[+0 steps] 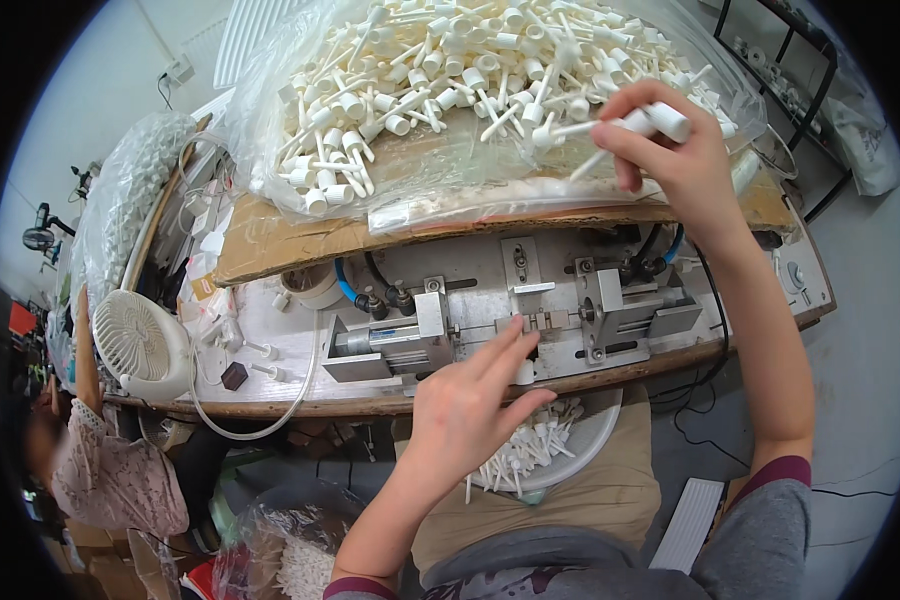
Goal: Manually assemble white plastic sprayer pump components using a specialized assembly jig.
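Note:
My right hand (665,150) is raised above the front edge of the cardboard, its fingers closed round white plastic stemmed caps (667,122); at least two show. Behind it lies a big heap of the same kind of caps (450,75) on clear plastic film. My left hand (470,400) reaches over a metal clamping fixture (560,320), fingers stretched out, the fingertips at its middle jaws. A white piece (525,372) shows just under those fingers; its shape is partly hidden. Below, on my lap, a pale bowl (605,430) holds more white stemmed pieces (530,450).
Pneumatic cylinders (390,340) with blue and black hoses flank the jaws. A white fan (142,340) and a looping clear tube (255,432) are at the left. Another person (120,470) sits there. A black cable (715,300) hangs at the right, near a dark rack (820,100).

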Motion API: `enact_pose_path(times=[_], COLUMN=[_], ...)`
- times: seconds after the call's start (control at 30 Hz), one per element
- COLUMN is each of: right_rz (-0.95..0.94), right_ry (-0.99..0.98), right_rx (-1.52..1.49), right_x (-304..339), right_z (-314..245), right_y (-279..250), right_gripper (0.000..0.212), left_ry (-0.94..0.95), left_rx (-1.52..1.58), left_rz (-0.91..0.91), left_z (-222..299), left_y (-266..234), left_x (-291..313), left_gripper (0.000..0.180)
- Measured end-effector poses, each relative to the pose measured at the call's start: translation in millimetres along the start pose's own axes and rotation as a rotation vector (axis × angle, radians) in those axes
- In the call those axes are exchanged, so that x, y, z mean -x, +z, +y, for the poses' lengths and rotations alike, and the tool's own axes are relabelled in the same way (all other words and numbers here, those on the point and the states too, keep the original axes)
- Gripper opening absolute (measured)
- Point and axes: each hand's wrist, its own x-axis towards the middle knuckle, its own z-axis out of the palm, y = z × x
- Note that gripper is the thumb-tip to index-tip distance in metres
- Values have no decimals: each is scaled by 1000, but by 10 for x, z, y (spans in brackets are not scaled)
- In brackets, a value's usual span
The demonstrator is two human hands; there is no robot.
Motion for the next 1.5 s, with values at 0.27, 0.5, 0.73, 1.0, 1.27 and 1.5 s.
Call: enact_pose_path(times=[0.27, 0.5, 0.73, 1.0, 1.27, 1.5], right_rz=[-279, 74, 171, 265, 59, 97], right_ry=[584, 424, 205, 98, 192, 24], right_rx=[-708, -501, -310, 32, -48, 190], right_x=[817, 1131, 1414, 1680, 1893, 1892], right_z=[-211, -124, -213, -66, -185, 11], right_y=[263, 310, 507, 645, 905, 686], right_gripper=[19, 18, 25, 30, 36, 32], left_ry=[130, 2, 156, 153, 147, 77], left_rx=[467, 167, -346, -383, 167, -40], left_rz=[26, 120, 10, -41, 187, 103], left_z=[106, 129, -25, -2, 252, 94], left_y=[-357, -67, 172, 120, 113, 36], left_x=[-156, 192, 131, 48, 136, 190], left_gripper=[45, 38, 33, 35, 41, 33])
